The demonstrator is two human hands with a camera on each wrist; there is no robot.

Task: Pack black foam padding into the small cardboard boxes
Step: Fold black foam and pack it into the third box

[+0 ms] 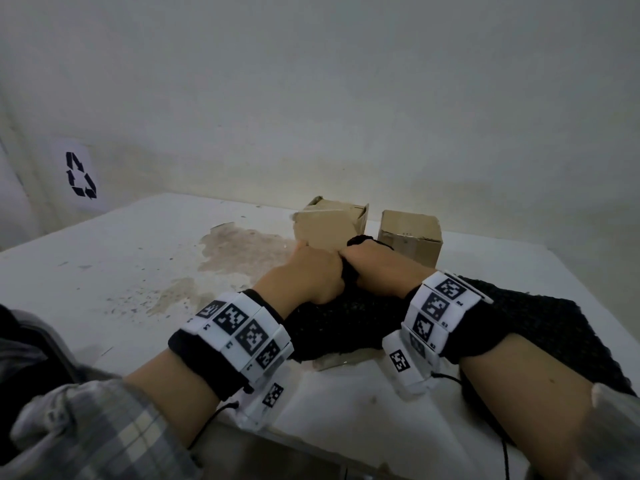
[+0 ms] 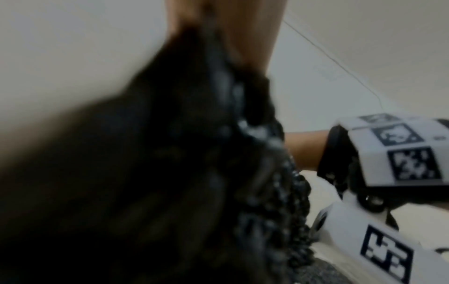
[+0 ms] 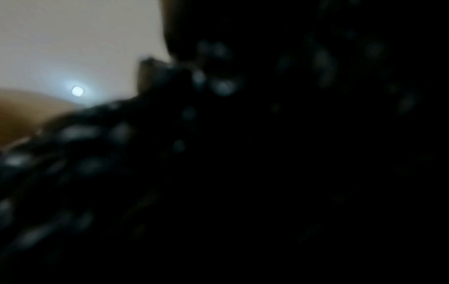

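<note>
— Fingers of the left hand (image 1: 304, 277) are curled tight round a bunched ridge of the black foam padding (image 1: 540, 323), and the right hand (image 1: 375, 268) is clenched on the same ridge, knuckle to knuckle with the left. The fingertips themselves are hidden under the fists in the head view.

— Where does the foam sit?

— Take the closed cardboard box (image 1: 410, 237) as the mark. Nearest the person, a plaid sleeve (image 1: 100, 431) covers the left forearm, and both wrists carry white marker bands (image 1: 239, 336). The foam sheet spreads from under the right forearm, on the near side of that box, across the white table (image 1: 121, 271). Its gathered part rises between the two fists, just in front of the box. None of it is inside that box.

— And the wrist views?

— The left wrist view is blurred, yet it shows the foam (image 2: 279, 201) hanging dark and knobbly from the gripping hand (image 2: 243, 28). The right wrist view is almost wholly dark with foam (image 3: 218, 86) pressed close.

— Anything else?

— Just left of the closed box stands an open cardboard box (image 1: 329, 226), flaps raised, its inside not visible. Further left of both lies a brown stain (image 1: 239, 251) on the tabletop. Behind them is the pale wall, with a recycling sign (image 1: 80, 174) far to the left.
</note>
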